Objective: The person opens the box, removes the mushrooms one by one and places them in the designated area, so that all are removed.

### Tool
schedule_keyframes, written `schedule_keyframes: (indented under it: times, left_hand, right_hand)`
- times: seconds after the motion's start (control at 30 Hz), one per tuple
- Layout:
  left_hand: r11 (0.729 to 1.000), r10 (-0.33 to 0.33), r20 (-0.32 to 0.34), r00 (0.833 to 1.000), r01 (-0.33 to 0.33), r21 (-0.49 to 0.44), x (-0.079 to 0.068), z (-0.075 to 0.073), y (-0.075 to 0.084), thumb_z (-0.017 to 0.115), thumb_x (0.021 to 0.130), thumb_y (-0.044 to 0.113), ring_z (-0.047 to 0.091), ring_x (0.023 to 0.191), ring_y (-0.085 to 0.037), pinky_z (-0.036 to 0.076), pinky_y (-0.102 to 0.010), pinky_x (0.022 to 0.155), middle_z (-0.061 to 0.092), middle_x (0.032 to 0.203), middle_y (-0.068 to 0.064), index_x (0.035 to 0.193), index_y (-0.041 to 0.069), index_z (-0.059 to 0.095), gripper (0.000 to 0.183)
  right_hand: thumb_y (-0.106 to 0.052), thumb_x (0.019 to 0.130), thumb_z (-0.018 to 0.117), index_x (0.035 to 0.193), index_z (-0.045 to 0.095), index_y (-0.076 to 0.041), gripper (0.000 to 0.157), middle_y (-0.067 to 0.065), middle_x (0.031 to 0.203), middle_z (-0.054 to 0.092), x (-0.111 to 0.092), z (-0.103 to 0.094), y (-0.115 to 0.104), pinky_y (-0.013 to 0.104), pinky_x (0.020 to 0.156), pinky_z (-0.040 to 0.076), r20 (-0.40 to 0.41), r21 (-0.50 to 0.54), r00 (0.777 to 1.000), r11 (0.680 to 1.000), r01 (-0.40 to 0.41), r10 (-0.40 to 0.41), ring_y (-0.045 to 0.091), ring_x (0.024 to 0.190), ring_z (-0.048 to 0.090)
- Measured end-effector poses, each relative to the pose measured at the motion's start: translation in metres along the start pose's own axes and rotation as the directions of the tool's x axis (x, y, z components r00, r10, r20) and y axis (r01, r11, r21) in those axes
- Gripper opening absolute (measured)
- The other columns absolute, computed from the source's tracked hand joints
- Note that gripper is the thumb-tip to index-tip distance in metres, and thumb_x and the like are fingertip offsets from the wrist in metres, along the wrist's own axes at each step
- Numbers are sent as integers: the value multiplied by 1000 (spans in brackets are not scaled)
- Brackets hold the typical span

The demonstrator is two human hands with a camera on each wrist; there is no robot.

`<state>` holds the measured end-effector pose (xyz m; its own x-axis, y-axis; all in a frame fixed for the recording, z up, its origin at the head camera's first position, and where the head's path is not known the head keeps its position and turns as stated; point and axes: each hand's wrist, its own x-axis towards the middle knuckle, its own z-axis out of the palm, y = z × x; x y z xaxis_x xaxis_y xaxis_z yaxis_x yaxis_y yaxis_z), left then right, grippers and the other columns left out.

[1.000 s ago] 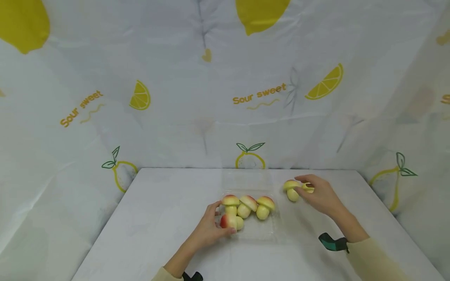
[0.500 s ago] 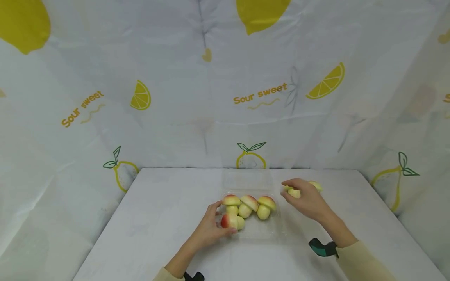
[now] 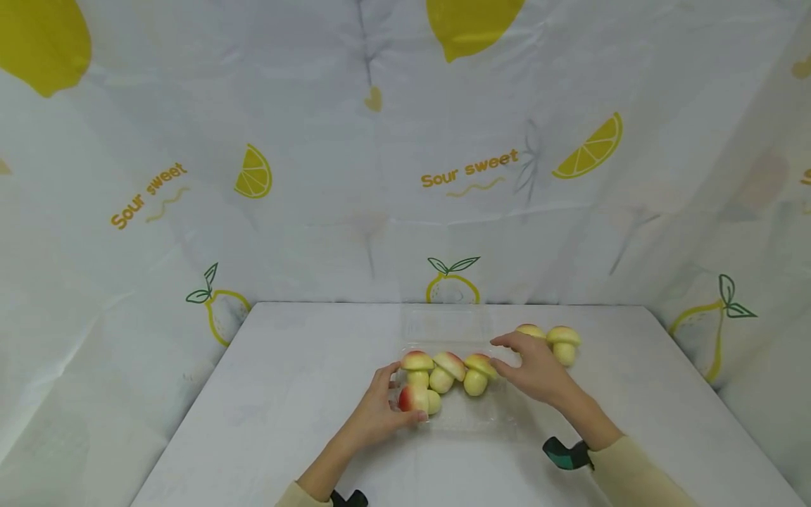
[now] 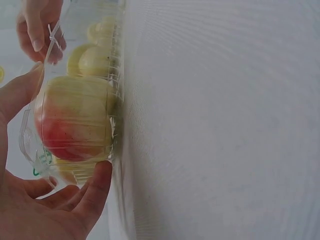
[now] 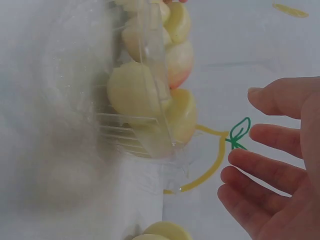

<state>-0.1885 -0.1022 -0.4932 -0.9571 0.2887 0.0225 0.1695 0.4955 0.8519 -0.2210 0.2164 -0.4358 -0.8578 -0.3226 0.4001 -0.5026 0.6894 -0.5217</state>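
My left hand grips the left side of a clear plastic clamshell box, thumb at the front corner and fingers behind. Inside, a row of three mushroom-shaped pieces with red-tinged yellow caps stands at the back; the rightmost mushroom is nearest my right hand. One red-capped mushroom lies sideways at the front left, close by my left thumb. My right hand holds nothing; its fingers and thumb are spread apart. In the head view its fingertips overlap the box's right rim.
Behind my right hand are two loose mushrooms, one partly covered and one fully visible. The box's transparent lid stands open at the back. A lemon-print curtain hangs behind the white table.
My right hand has moved left from the loose mushrooms to the box's right edge, uncovering the right loose mushroom. My left hand stays on the box.
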Motion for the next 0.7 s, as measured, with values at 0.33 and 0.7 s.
schedule_keyframes:
  times: [0.33, 0.7]
  left_hand:
    - [1000, -9, 2, 1000, 9, -10, 0, 0, -2, 87, 79, 45, 49, 131, -33, 51, -40, 89, 37, 153, -15, 156, 5, 29, 104]
    - [1000, 8, -2, 1000, -8, -16, 0, 1, -3, 87, 79, 43, 50, 130, -32, 51, -36, 87, 38, 152, -14, 156, 6, 30, 104]
  right_hand:
    - [-21, 93, 75, 116, 71, -1, 31, 10, 116, 70, 0, 15, 0, 51, 91, 51, 108, -17, 994, 1000, -21, 23, 33, 110, 63]
    - [-26, 91, 77, 115, 72, -4, 32, 8, 115, 70, 3, 25, 0, 53, 96, 48, 149, -37, 985, 996, -81, 86, 33, 113, 62]
